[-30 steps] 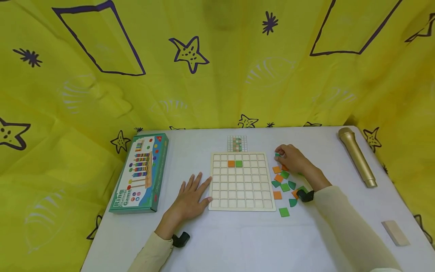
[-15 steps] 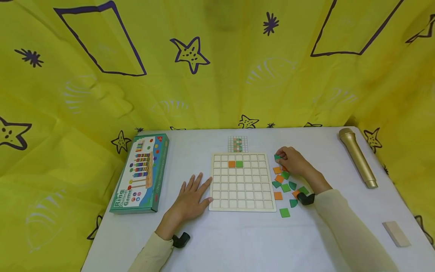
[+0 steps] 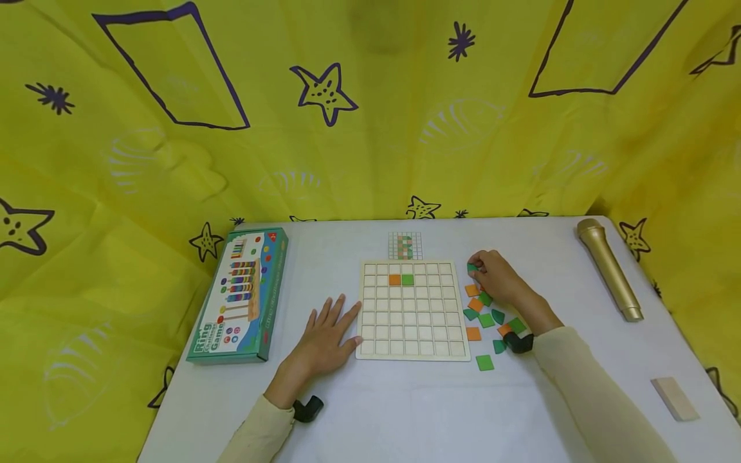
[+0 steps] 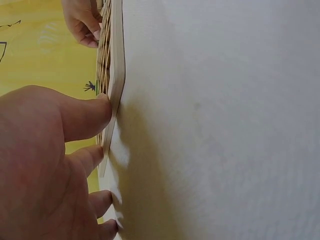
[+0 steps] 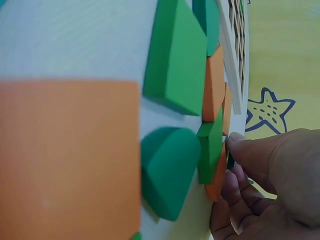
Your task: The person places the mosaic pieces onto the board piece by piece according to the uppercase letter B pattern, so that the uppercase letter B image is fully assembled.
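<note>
A square wooden grid board (image 3: 410, 317) lies on the table, with one orange square tile (image 3: 395, 280) and one green square tile (image 3: 408, 280) side by side in its upper part. My left hand (image 3: 325, 342) rests flat with fingers spread; its thumb and index fingertip touch the board's left edge, as the left wrist view also shows. To the right of the board, my right hand (image 3: 499, 278) pinches a small dark green tile (image 3: 472, 267) between thumb and fingers. In the right wrist view most of that tile (image 5: 230, 159) is hidden by the fingertips.
Several loose orange, green and dark green tiles (image 3: 485, 319) lie between the board and my right forearm. A small pattern card (image 3: 405, 245) sits behind the board. A game box (image 3: 237, 296) is at left; a gold microphone (image 3: 610, 269) and a wooden block (image 3: 675, 399) are at right.
The dark green tile shows more fully in my right fingers than a second ago, and that hand has shifted slightly toward me. My left hand stays at the board's edge.
</note>
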`<state>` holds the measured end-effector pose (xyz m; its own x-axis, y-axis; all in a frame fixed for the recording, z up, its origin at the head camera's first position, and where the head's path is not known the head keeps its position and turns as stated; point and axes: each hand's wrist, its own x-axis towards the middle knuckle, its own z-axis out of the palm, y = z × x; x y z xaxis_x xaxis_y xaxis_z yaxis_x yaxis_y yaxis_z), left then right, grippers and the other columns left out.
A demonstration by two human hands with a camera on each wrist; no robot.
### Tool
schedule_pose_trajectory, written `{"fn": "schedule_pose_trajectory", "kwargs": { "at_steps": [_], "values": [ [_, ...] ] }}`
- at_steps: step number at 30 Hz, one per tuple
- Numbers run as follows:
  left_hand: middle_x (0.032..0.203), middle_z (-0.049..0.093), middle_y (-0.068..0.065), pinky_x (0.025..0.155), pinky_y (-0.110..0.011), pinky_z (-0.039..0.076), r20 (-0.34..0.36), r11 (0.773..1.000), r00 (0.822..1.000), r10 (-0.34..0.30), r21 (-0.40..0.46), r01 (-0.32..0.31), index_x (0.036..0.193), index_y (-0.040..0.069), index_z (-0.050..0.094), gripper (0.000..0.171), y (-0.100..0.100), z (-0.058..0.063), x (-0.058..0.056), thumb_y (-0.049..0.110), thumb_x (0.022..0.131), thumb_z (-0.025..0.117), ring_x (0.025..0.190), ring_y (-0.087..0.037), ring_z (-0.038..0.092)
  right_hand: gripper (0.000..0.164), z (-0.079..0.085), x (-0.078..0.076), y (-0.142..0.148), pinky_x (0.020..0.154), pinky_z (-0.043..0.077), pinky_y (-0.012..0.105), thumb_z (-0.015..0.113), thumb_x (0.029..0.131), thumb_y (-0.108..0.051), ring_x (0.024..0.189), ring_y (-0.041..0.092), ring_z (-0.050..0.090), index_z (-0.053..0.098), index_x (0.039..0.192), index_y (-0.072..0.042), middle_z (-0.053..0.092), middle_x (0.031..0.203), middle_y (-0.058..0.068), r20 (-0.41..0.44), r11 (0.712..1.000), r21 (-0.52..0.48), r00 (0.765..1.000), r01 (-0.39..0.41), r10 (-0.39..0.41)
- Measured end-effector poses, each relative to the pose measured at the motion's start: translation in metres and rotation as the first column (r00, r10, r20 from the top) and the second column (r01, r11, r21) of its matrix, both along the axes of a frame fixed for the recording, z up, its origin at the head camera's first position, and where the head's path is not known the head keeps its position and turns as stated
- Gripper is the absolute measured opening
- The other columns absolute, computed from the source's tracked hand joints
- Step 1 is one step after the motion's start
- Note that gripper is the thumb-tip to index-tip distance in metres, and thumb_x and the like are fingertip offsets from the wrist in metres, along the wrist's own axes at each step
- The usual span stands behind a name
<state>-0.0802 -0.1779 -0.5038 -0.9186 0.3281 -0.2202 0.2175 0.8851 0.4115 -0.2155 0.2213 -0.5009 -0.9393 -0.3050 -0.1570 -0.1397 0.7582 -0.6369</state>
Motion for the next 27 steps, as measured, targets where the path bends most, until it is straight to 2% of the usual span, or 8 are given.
{"fn": "schedule_pose_trajectory", "kwargs": {
  "at_steps": [6, 10, 16, 21, 27],
  "values": [
    [0.177, 0.013, -0.016, 0.126, -0.070, 0.008, 0.001, 1.000, 1.000, -0.004, -0.002, 0.004, 0.169, 0.024, 0.029, 0.067, 0.000, 0.000, 0.000, 0.047, 0.109, 0.050, 0.163, -0.044, 0.006, 0.032, 0.007, 0.005, -0.010, 0.108, 0.047, 0.060, 0.057, 0.109, -0.008, 0.121, 0.045, 0.056, 0.054, 0.134, 0.012, 0.053, 0.129, 0.032, -0.032, 0.999, -0.031, 0.999, -0.014, 0.013],
    [0.177, 0.013, -0.016, 0.126, -0.070, 0.008, -0.005, 1.000, 1.000, -0.005, -0.007, 0.005, 0.169, 0.025, 0.029, 0.067, 0.000, -0.001, -0.001, 0.047, 0.109, 0.050, 0.163, -0.044, 0.006, 0.032, 0.012, 0.011, -0.028, 0.106, 0.049, 0.058, 0.057, 0.108, -0.008, 0.120, 0.044, 0.057, 0.055, 0.134, 0.011, 0.054, 0.129, 0.031, -0.039, 0.997, -0.073, 0.999, -0.033, 0.030],
    [0.177, 0.013, -0.016, 0.126, -0.071, 0.008, -0.002, 1.000, 1.000, -0.008, 0.004, 0.008, 0.169, 0.024, 0.029, 0.067, 0.000, -0.002, -0.001, 0.047, 0.109, 0.051, 0.163, -0.045, 0.006, 0.031, 0.010, 0.019, -0.057, 0.104, 0.050, 0.054, 0.058, 0.108, -0.008, 0.118, 0.039, 0.058, 0.057, 0.135, 0.008, 0.055, 0.128, 0.026, -0.031, 0.991, -0.101, 0.996, -0.083, 0.080],
    [0.176, 0.014, -0.017, 0.126, -0.071, 0.008, -0.008, 1.000, 1.000, -0.010, -0.001, 0.010, 0.169, 0.024, 0.029, 0.067, 0.000, -0.002, -0.001, 0.047, 0.109, 0.051, 0.162, -0.045, 0.007, 0.028, 0.005, 0.021, -0.080, 0.103, 0.051, 0.051, 0.061, 0.107, -0.008, 0.115, 0.035, 0.060, 0.061, 0.132, 0.005, 0.058, 0.122, 0.021, -0.057, 0.993, -0.057, 0.993, -0.106, 0.102],
    [0.176, 0.014, -0.018, 0.126, -0.071, 0.008, -0.008, 1.000, 1.000, -0.008, 0.000, 0.008, 0.169, 0.024, 0.029, 0.068, 0.001, 0.000, -0.001, 0.046, 0.109, 0.052, 0.162, -0.046, 0.007, 0.025, 0.002, 0.018, -0.094, 0.103, 0.043, 0.054, 0.063, 0.107, -0.012, 0.118, 0.034, 0.059, 0.062, 0.130, -0.002, 0.061, 0.122, 0.015, -0.062, 0.994, 0.019, 0.993, -0.103, 0.104]
  ]
}}
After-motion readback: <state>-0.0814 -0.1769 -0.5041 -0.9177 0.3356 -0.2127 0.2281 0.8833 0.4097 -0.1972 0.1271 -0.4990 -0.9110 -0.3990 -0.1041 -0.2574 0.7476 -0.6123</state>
